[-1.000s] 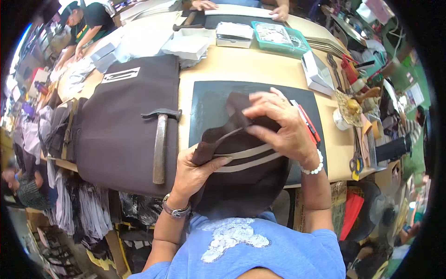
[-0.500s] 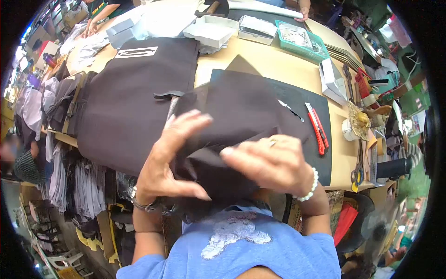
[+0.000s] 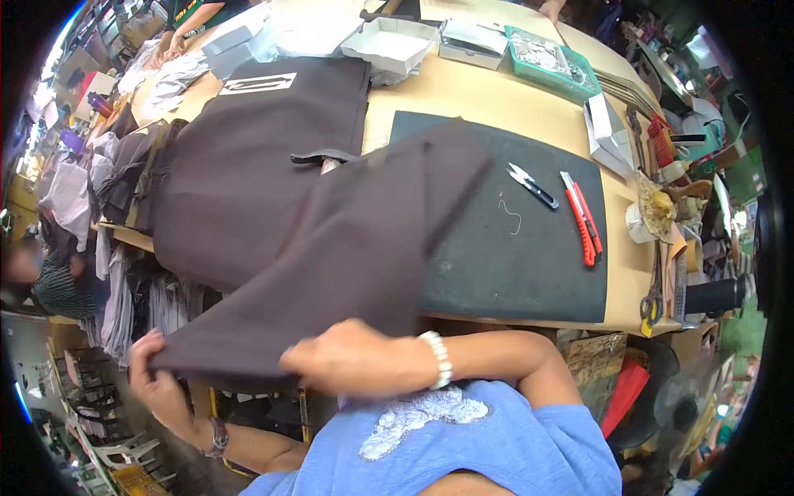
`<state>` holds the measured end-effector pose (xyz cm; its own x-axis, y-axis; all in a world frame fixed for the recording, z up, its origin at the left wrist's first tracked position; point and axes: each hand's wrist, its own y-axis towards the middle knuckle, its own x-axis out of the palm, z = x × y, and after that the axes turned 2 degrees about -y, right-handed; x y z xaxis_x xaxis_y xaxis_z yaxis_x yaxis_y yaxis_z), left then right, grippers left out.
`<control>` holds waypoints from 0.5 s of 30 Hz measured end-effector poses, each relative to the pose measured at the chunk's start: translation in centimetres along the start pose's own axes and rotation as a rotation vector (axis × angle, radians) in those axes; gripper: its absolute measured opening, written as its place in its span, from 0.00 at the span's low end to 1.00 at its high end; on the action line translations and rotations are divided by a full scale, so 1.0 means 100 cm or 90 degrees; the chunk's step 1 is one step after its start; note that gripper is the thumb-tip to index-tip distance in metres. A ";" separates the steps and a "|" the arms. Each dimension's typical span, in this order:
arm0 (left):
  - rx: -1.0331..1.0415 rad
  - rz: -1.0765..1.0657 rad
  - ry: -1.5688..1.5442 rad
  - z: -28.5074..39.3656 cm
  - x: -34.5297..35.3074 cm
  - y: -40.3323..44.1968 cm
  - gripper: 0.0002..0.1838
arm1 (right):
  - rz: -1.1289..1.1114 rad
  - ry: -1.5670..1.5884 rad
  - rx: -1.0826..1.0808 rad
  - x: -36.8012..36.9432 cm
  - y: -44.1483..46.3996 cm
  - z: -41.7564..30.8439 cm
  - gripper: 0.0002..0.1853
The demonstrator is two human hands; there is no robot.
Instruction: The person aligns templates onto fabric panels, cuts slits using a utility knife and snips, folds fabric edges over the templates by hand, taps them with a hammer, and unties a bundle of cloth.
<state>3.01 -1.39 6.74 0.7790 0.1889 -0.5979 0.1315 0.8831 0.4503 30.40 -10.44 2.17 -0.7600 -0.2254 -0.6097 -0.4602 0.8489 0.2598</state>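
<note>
One dark cloth (image 3: pixel 356 240) slants from near left over the left part of one black mat (image 3: pixel 513 277). Two hands grip its near edge: left hand (image 3: pixel 165 398) at the left corner, fingers curled; right hand (image 3: pixel 343 360) blurred, back upward, closed. One hammer head (image 3: pixel 321 155) shows left; one pair of snips (image 3: pixel 538 188) and one thread (image 3: pixel 519 220) lie right.

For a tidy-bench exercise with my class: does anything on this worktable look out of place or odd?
A loose, curled thread lies on the dark mat near the snips, like an uncleared scrap. The raised brown cloth hides part of the hammer, so that tool could be overlooked. I see nothing spilled or damaged.
</note>
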 end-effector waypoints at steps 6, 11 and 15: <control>0.046 0.432 0.035 -0.018 -0.073 0.057 0.09 | 0.021 0.485 -0.251 0.003 0.047 -0.085 0.11; 0.297 0.242 0.174 0.016 -0.008 0.190 0.10 | 0.221 0.521 -0.177 -0.058 0.021 -0.063 0.11; 0.477 -0.003 0.078 0.085 0.151 0.202 0.11 | 0.426 0.336 0.201 -0.070 -0.049 -0.002 0.15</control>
<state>22.66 15.63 12.49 0.7091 0.2704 -0.6511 0.5505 0.3647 0.7510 37.84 -13.12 5.34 -0.9707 0.2374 0.0370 0.2402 0.9554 0.1720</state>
